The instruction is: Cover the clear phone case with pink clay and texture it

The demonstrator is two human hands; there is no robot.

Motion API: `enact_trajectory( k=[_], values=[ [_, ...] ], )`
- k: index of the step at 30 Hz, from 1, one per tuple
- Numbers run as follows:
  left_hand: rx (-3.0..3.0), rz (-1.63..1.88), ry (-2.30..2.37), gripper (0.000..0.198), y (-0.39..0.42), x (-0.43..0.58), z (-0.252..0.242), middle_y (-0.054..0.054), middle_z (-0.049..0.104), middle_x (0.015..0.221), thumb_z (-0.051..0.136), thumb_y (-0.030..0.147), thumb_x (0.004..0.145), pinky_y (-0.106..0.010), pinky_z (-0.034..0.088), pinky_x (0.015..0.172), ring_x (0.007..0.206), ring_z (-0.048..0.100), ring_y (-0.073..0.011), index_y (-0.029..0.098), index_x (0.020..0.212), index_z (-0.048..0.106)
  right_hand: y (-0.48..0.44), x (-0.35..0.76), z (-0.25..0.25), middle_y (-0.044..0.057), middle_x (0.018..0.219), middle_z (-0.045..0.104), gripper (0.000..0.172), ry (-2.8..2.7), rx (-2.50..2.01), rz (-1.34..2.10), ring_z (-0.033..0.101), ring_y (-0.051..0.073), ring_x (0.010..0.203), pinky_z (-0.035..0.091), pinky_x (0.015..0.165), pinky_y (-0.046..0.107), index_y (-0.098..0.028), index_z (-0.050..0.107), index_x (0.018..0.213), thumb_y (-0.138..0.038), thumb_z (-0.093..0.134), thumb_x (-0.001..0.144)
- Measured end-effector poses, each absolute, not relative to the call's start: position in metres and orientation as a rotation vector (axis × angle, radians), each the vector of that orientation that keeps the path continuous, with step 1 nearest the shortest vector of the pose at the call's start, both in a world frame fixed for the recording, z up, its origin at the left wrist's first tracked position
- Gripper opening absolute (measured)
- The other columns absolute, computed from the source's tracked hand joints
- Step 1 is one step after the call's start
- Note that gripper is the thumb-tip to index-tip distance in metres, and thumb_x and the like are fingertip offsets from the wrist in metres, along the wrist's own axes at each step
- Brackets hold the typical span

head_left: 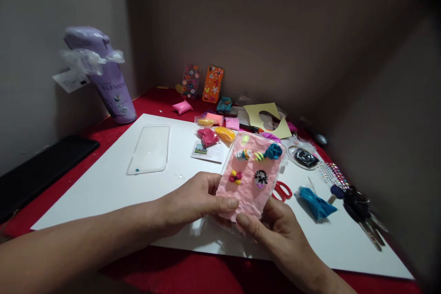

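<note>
Between both hands is a phone case spread with pink clay and dotted with small clay figures: a blue rosette, a bow, a black-and-white face. My left hand grips its left edge, thumb on the clay. My right hand holds the lower right corner, thumb on the front. The case is raised above a white board and tilted toward me. Behind it the red scissors show only their handles. A clear phone case lies on the board to the left.
At the back stand an orange case and a clear decorated case. Clay packets, such as a yellow one, lie near a yellow cut-out sheet. Keys and a blue packet are right; a purple bottle stands left.
</note>
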State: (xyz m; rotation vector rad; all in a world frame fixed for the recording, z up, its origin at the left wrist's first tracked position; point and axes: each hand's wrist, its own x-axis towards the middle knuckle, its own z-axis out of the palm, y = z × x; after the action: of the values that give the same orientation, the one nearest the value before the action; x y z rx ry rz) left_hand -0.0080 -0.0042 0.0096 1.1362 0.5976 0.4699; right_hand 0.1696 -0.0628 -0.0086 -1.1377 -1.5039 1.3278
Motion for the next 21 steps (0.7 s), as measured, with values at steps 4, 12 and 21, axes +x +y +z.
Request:
enact_trajectory(
  k=[4, 12, 21],
  values=[
    [1.115, 0.483, 0.611, 0.031, -0.0053, -0.0079, 0.0120, -0.015, 0.067, 0.095, 0.065, 0.025, 0.074, -0.040, 0.044, 0.082, 0.089, 0.062, -0.0258, 0.006, 0.098, 0.063, -0.0617, 0.1678, -0.0082, 0.000, 0.075, 0.062, 0.012, -1.597, -1.182, 1.212, 0.061, 0.018, 0.082, 0.050, 0.074, 0.029, -0.020, 0.061, 0.083, -0.031, 0.057, 0.084],
    [1.145, 0.444, 0.628, 0.033, -0.0039, -0.0075, 0.0144, -0.019, 0.066, 0.101, 0.062, 0.027, 0.075, -0.044, 0.043, 0.086, 0.093, 0.062, -0.0284, 0.004, 0.099, 0.063, -0.0622, 0.1680, -0.0074, -0.001, 0.067, 0.057, 0.014, -1.739, -1.187, 1.075, 0.060, 0.018, 0.080, 0.050, 0.070, 0.028, -0.019, 0.057, 0.078, -0.030, 0.054, 0.086],
    [1.143, 0.439, 0.631, 0.031, -0.0034, -0.0069, 0.0148, -0.017, 0.066, 0.098, 0.063, 0.026, 0.074, -0.037, 0.043, 0.080, 0.088, 0.061, -0.0238, 0.005, 0.097, 0.063, -0.0656, 0.1695, -0.0103, 0.001, 0.070, 0.060, 0.013, -1.836, -1.208, 0.932, 0.056, 0.014, 0.065, 0.044, 0.055, 0.023, -0.018, 0.058, 0.079, -0.029, 0.052, 0.086]
  ],
)
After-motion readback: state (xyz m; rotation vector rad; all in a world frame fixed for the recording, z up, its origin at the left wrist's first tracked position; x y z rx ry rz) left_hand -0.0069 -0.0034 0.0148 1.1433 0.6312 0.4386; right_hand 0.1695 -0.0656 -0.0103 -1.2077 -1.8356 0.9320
